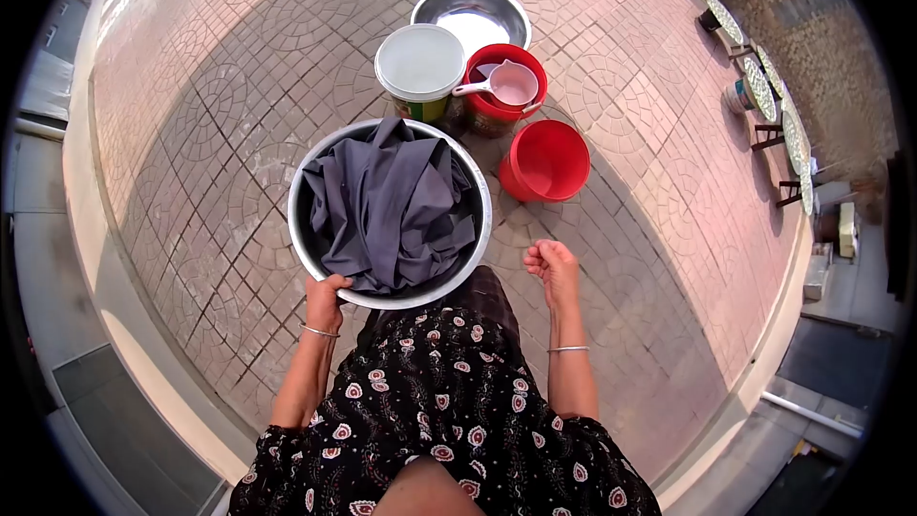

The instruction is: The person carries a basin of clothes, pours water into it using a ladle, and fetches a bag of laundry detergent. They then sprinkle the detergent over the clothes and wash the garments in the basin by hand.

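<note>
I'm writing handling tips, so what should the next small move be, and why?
I'd probably bring the bare right hand to the right side of the round silver metal basin. Only the bare left hand grips its rim, crumpled dark grey cloth loads it, and the right hand is curled, apart from it; a second grip might steady it.

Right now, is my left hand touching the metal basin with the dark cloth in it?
Touching. The head view shows your left hand on the metal basin, gripping its near rim with the thumb over the edge.
</note>
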A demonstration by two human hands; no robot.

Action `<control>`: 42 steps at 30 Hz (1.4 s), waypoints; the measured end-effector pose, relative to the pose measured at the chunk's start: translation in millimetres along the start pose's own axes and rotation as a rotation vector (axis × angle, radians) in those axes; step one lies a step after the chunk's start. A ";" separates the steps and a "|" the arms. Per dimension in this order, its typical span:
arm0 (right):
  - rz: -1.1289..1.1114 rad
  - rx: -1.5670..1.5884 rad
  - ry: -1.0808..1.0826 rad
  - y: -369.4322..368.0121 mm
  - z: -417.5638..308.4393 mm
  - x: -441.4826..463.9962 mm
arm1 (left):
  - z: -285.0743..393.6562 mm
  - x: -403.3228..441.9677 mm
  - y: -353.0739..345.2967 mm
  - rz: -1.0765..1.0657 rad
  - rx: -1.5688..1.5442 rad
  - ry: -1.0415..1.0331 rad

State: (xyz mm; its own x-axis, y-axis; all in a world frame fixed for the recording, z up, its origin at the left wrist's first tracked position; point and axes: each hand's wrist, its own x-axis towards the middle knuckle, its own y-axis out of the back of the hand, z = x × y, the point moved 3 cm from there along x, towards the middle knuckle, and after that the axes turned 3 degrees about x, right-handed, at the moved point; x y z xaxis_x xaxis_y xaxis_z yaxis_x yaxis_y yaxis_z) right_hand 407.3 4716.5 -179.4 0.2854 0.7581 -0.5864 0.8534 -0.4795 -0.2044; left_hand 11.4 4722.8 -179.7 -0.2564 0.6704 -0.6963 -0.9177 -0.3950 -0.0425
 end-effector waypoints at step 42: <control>0.129 -0.115 -0.332 -164.0 115.4 481.9 | 69.4 452.7 -152.0 -0.044 0.063 0.211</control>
State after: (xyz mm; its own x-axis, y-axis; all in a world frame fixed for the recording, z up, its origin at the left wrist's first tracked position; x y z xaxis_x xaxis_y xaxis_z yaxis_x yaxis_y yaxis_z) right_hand 354.5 5109.4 -518.9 0.2531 0.5011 -0.8276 0.8684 -0.4946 -0.0339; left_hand 13.8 5129.9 -438.7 -0.1524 0.5376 -0.8293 -0.9455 -0.3236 -0.0360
